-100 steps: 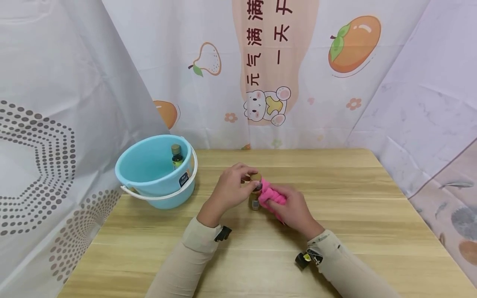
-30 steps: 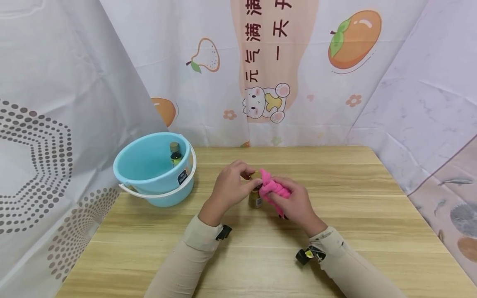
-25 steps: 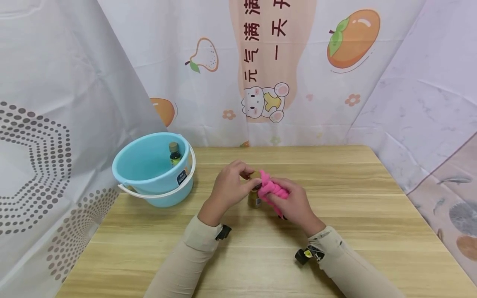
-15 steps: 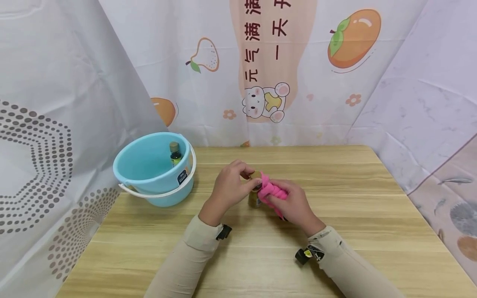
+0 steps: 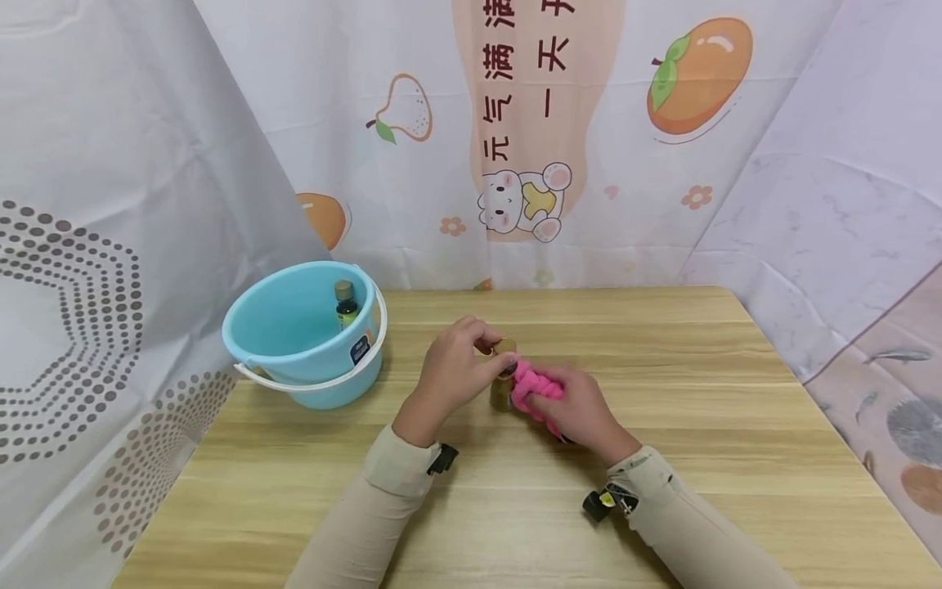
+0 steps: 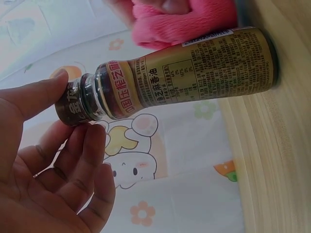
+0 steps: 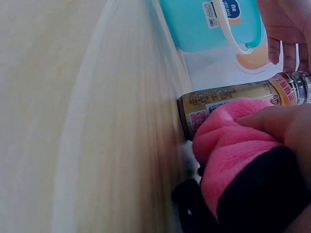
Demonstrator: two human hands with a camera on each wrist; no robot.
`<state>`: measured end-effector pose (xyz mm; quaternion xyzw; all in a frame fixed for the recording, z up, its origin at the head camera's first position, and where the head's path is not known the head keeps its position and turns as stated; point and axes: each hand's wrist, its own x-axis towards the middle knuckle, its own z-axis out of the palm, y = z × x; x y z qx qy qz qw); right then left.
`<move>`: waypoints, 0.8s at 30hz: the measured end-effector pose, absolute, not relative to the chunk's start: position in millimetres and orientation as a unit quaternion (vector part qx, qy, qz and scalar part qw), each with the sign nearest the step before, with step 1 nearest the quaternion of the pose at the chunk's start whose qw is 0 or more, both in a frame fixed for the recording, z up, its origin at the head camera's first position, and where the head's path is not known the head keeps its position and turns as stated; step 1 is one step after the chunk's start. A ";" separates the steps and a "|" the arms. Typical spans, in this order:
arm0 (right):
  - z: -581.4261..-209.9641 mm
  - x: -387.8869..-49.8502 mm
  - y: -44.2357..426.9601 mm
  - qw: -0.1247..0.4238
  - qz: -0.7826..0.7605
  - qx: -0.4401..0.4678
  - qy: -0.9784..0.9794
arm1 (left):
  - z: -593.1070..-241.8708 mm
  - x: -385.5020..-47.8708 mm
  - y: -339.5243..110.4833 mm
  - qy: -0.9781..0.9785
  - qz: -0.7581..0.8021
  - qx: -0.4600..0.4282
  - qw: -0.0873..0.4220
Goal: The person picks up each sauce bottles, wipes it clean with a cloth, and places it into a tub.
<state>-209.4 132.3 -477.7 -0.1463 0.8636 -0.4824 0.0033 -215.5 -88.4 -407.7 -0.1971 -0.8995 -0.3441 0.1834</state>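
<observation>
A sesame oil bottle [image 5: 501, 396] with a gold-brown label stands upright on the wooden table. My left hand [image 5: 456, 368] pinches its cap [image 6: 70, 107] between thumb and fingers. Close on the right, my right hand [image 5: 586, 413] grips a bunched pink cloth [image 5: 534, 394] and holds it against the bottle's side. In the right wrist view the cloth covers part of the lower label, and dark material shows beside the pink folds. The left wrist view shows the label's printed text on the bottle's body [image 6: 209, 70].
A light blue bucket [image 5: 302, 372] with a white handle stands at the back left. Inside it is another dark bottle [image 5: 346, 304] with a gold cap. Printed curtains [image 5: 611, 164] hang behind the wooden table [image 5: 662, 343] and at its sides.
The cloth rose near the bottle's neck about a second ago and is lower now. The pale label patch has slid right, so the bottle has turned slightly. My left hand keeps its hold.
</observation>
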 end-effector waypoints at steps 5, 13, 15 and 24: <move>-480.1 -210.2 133.2 0.003 -0.439 -0.142 0.887 | -405.6 -214.4 -86.2 -0.903 -0.339 -0.193 0.179; -480.3 -211.8 133.6 -0.011 -0.440 -0.146 0.886 | -402.9 -213.1 -85.5 -0.907 -0.334 -0.185 0.176; -479.9 -211.2 133.8 -0.009 -0.459 -0.144 0.877 | -403.2 -213.0 -85.5 -0.908 -0.332 -0.186 0.174; -472.2 -208.7 132.8 -0.023 -0.516 -0.136 0.845 | -403.1 -213.7 -86.1 -0.908 -0.331 -0.187 0.175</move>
